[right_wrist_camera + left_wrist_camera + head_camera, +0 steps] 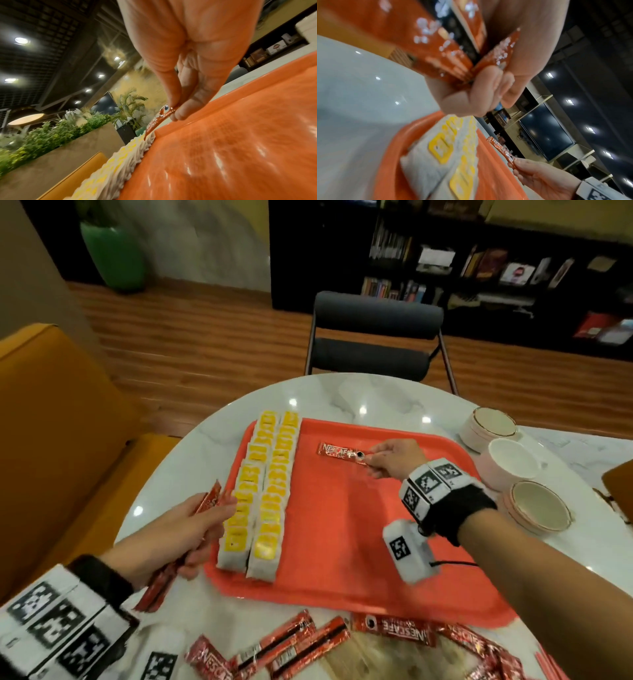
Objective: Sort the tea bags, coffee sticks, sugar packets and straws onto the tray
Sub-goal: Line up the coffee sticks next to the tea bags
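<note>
Round white marble table [394, 398], dark bookshelves far behind. Right hand [394, 457] pinches a red "NESCAFE CLASSIC" stick [339, 453] over the red plastic tray [342, 542]; left hand [178, 532] grips a bundle of red sticks [161, 583].

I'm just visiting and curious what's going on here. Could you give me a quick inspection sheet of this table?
Surface: round marble table.
Job's things: red tray with two rows of tea bags; loose coffee sticks on the table nearest the person.
Clutter: three cups beside the tray.
Hands: left hand grips a bundle of sticks; right hand pinches one coffee stick above the tray.
Cables: black wire at the right wrist.
Surroundings: chair, bookshelf.
</note>
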